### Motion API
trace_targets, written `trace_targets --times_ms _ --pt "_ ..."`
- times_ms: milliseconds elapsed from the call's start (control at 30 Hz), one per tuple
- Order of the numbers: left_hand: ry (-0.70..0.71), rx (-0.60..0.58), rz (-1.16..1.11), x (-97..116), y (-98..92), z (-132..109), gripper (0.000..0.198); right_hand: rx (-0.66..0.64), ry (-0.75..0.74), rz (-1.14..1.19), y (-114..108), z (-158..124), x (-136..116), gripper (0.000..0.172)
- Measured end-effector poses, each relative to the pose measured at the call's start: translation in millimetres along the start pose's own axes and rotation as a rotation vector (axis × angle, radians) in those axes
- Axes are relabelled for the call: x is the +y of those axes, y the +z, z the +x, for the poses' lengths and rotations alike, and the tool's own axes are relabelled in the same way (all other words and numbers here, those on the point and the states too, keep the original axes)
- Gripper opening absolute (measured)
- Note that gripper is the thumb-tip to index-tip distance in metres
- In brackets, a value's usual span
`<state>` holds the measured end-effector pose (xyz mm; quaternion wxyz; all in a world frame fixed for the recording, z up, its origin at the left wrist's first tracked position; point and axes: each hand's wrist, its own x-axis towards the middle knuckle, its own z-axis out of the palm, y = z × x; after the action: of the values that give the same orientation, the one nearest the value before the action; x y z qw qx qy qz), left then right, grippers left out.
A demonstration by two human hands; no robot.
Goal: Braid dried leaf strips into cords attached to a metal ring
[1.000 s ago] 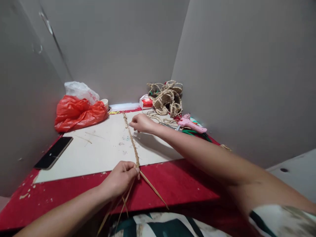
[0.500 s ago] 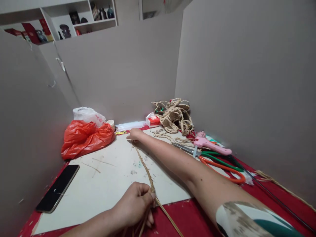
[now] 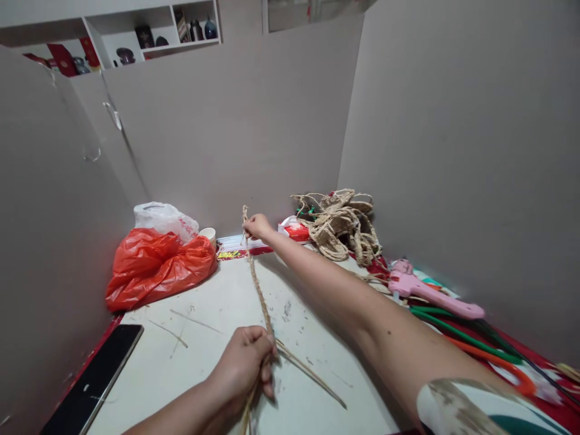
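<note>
Your right hand (image 3: 257,226), at centre frame, pinches the far end of the braided cord (image 3: 259,287) and holds it above the table (image 3: 212,302). Your left hand (image 3: 244,362), at lower centre, is closed around the near end. The stretch between your hands looks plaited. The loose strands (image 3: 312,374) trailing toward the lower right are not yet plaited.

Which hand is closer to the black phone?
The left hand. It grips the near end of the straw rope, to the right of the phone. The right hand holds the far end raised, much farther off.
</note>
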<state>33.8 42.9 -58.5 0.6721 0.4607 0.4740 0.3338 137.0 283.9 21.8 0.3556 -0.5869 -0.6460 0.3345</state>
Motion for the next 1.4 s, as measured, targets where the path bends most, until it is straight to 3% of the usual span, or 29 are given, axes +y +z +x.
trace_targets --times_ms 133,333,433,500,700,833,967,1100,1233,1400 --pt "0.072 0.107 -0.012 7 -16.0 7 0.027 0.097 -0.033 0.388 -20 -13 2 0.011" --pt "0.134 0.179 0.017 8 -26.2 15 0.027 0.276 -0.056 0.748 -92 -44 22 0.011" --pt "0.146 0.182 0.046 8 -27.4 18 0.028 0.281 -0.038 0.822 -115 -60 33 0.012" --pt "0.169 0.193 0.073 11 -30.6 18 0.029 0.214 -0.012 0.841 -117 -73 38 0.013" --pt "0.310 0.453 -0.001 28 -56.1 23 0.027 -0.114 0.070 0.792 -90 -110 43 0.022" --pt "0.393 0.496 -0.199 37 -60.0 24 0.028 -0.363 0.057 0.561 -56 -132 44 0.007" --pt "0.516 0.398 -0.218 38 -47.3 21 0.028 -0.517 0.003 0.258 -16 -155 42 0.021" --pt "0.407 0.245 -0.186 34 -41.4 19 0.026 -0.581 -0.196 0.078 13 -165 42 0.032" --pt "0.315 0.195 -0.186 31 -44.5 21 0.024 -0.599 -0.279 0.018 23 -162 52 0.045" --pt "0.342 0.186 -0.020 29 -47.3 26 0.025 -0.708 -0.378 0.079 20 -160 58 0.031"
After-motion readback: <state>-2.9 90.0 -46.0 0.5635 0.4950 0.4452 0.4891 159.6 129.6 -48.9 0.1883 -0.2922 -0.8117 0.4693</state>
